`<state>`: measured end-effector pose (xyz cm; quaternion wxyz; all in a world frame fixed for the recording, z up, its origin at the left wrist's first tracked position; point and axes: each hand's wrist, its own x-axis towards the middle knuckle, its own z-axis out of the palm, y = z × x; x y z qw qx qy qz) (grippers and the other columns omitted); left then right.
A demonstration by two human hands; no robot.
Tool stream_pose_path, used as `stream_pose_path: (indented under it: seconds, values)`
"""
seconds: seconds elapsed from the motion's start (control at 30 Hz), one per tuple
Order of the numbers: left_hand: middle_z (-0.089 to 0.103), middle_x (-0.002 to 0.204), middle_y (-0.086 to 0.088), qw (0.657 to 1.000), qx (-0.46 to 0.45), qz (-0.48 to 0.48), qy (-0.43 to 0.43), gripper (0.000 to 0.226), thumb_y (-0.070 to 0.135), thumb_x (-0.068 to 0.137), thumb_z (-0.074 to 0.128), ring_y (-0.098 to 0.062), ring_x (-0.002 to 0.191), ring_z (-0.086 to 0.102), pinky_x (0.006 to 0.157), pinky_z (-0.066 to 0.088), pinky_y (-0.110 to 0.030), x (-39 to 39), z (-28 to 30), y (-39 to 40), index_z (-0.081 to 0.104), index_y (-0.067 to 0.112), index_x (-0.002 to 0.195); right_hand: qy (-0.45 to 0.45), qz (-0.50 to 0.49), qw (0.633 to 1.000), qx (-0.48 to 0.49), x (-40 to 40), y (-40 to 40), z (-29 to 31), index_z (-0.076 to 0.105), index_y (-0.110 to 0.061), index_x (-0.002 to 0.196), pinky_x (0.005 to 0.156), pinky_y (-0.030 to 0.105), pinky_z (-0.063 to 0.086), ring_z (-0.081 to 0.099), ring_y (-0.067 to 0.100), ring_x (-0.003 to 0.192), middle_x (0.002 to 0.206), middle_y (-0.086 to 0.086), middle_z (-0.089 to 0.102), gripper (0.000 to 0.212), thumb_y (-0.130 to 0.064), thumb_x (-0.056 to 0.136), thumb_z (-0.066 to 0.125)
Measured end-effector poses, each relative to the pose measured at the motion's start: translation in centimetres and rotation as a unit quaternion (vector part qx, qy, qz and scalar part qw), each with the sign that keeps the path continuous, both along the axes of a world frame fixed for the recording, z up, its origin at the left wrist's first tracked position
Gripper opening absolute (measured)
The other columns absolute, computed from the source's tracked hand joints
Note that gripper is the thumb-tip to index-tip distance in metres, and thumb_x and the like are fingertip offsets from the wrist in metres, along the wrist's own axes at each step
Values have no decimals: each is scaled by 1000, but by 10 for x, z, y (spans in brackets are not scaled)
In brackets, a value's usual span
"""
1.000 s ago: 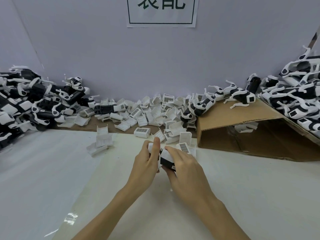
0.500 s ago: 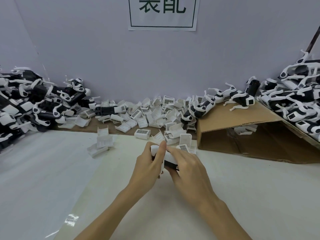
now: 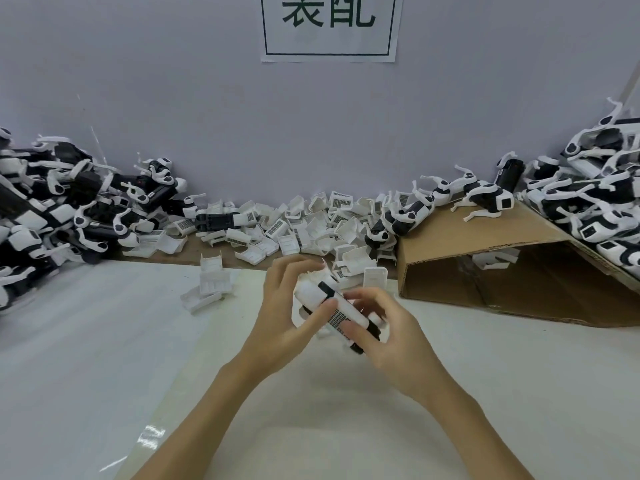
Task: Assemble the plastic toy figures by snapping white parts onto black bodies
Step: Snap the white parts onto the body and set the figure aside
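Forearms enter from the bottom edge, elbows cut off. Just below frame centre our left hand [image 3: 280,320] curls round the white end of a toy figure [image 3: 332,311], thumb laid across its side; our right hand [image 3: 388,337] pinches the lower black end, fingertips [image 3: 349,329] on the white shell. The figure is held tilted, above the surface, and motion blur smears its edges, so we cannot tell whether the white part is fully seated. Its underside and the palm sides of both hands are hidden.

Surface: a pale white table [image 3: 519,393] with a glossy sheet [image 3: 145,441] lower left catching glare.

Left of the hands, a small group of loose white parts [image 3: 211,285], about three, blurred together. At middle right one cardboard flap [image 3: 460,237] slopes like a ramp, with one white part [image 3: 495,259] half hidden in the shadow beneath.

Further back, a heap of white shells [image 3: 304,223] runs along the wall foot, too many and overlapping to count; one black body [image 3: 216,221] lies among them. Piles of black-and-white figures sit at far left [image 3: 62,209] and far right [image 3: 595,199], both cut by the frame edges, uncountable. On the cardboard, about three figures [image 3: 485,199].

Behind, a lilac wall [image 3: 207,98]; at top centre one paper sign [image 3: 329,27], its top cropped.
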<state>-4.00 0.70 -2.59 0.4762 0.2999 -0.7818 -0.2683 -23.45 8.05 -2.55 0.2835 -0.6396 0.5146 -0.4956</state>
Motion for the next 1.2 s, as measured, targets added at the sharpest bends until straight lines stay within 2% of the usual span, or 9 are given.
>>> stream_pose_path:
  seconds: [0.2, 0.37, 0.5, 0.67, 0.8, 0.93, 1.03, 1.13, 1.2]
  values:
    - [62, 120, 28, 992, 127, 9, -12, 43, 67, 78, 81, -16, 131, 51, 105, 39, -21, 4, -2, -5, 74, 43, 112, 181, -72, 976, -102, -6, -1, -2, 63, -36, 129, 101, 13, 35, 47, 7, 125, 121, -25, 61, 42, -58, 93, 63]
    - [67, 115, 18, 985, 169, -4, 27, 37, 65, 75, 83, -29, 130, 55, 111, 45, -48, 9, 1, -10, 79, 43, 104, 169, -80, 980, -67, -9, -3, 1, 68, -35, 114, 96, 19, 43, 52, 3, 115, 108, -23, 65, 31, -57, 93, 60]
    - [76, 91, 12, 974, 206, 49, 80, 40, 75, 68, 75, -4, 94, 70, 79, 48, -16, -3, 4, -2, 80, 42, 91, 150, -68, 984, -65, 0, -1, -1, 67, -35, 118, 93, 24, 42, 55, 4, 111, 107, -23, 64, 28, -54, 102, 55]
    - [76, 85, 10, 964, 225, 122, 74, 48, 84, 66, 68, -4, 85, 67, 75, 44, -23, -14, -4, 1, 79, 42, 85, 269, -91, 955, -86, 10, -3, -10, 51, -31, 143, 101, 24, 45, 51, 4, 122, 130, -18, 52, 56, -52, 93, 68]
    - [70, 119, 22, 992, 96, 75, -30, 55, 80, 81, 62, 1, 116, 59, 96, 42, -19, -7, -4, 0, 62, 49, 126, 183, -60, 980, -58, 3, -3, -12, 52, -35, 142, 98, 16, 45, 55, 3, 121, 127, -24, 56, 42, -42, 101, 61]
    - [77, 87, 0, 981, 184, -7, 59, 38, 65, 73, 83, -11, 70, 72, 62, 56, -21, -8, -2, 0, 71, 36, 96, 150, 4, 989, -6, 4, 1, -14, 47, -48, 143, 98, 8, 41, 53, -5, 125, 133, -28, 57, 44, -49, 100, 57]
    - [79, 85, 0, 969, 233, 21, 82, 42, 70, 67, 83, -10, 68, 72, 63, 55, -21, -7, -1, -5, 74, 35, 90, 204, -21, 979, 13, 6, -3, -14, 39, -52, 145, 82, 7, 45, 58, -11, 100, 122, -34, 56, 59, -60, 91, 62]
    - [77, 99, 25, 961, 262, 46, 69, 52, 94, 68, 51, 6, 96, 70, 82, 51, -28, -4, -1, -10, 65, 62, 107, 122, -40, 991, 42, 5, -14, -3, 52, -39, 130, 60, 11, 48, 68, 0, 84, 102, -19, 64, 37, -46, 95, 64]
    - [74, 114, 17, 947, 284, 66, 132, 84, 99, 68, 27, -4, 117, 64, 99, 53, -43, -1, -3, -16, 57, 51, 130, -69, -56, 993, 83, -11, -29, 20, 57, -19, 120, 41, 27, 50, 72, 15, 65, 96, 1, 69, 26, -34, 100, 66]
